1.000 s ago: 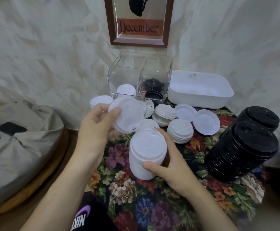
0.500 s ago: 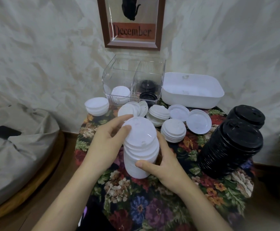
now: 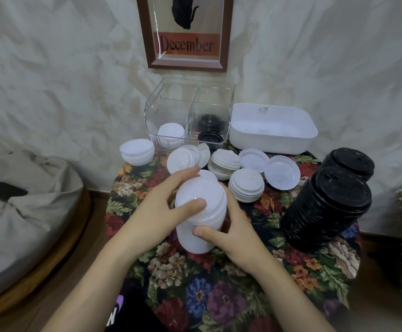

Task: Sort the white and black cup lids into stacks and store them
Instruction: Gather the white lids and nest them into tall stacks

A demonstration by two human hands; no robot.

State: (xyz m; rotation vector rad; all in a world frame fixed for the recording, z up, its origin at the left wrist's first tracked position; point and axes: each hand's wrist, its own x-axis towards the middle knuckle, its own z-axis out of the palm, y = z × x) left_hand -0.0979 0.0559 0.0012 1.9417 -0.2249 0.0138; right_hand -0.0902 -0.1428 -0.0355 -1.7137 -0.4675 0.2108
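The left hand (image 3: 158, 209) comes in from seven o'clock, palm turned toward the tall stack of white plastic cup lids (image 3: 198, 220) at the middle of the view; its thumb lies flat across the topmost lid and its fingers curl round the stack's far rim at eleven o'clock, so it grips the top of the stack. The right hand (image 3: 234, 232) reaches in from five o'clock and wraps the stack's side, thumb pressed on the near face, the other fingers hidden behind the lids. The stack leans a little toward the person and sits over the round table with a dark floral woven cloth (image 3: 219, 295); whether its base touches the cloth I cannot tell. The lids look smooth, matt white and nested closely. At one o'clock from it stands a short pile of white lids (image 3: 246, 188), with single white lids (image 3: 281, 172) lying flat just beyond. At eleven o'clock a small white pile (image 3: 137, 151) sits at the table's edge. At three o'clock two tall stacks of black ribbed plastic lids (image 3: 324, 209) lean side by side. At twelve o'clock a clear plastic divided box (image 3: 190, 111) holds white lids in its left compartment and black lids in its right, with a white rectangular plastic tub (image 3: 273, 130) beside it.
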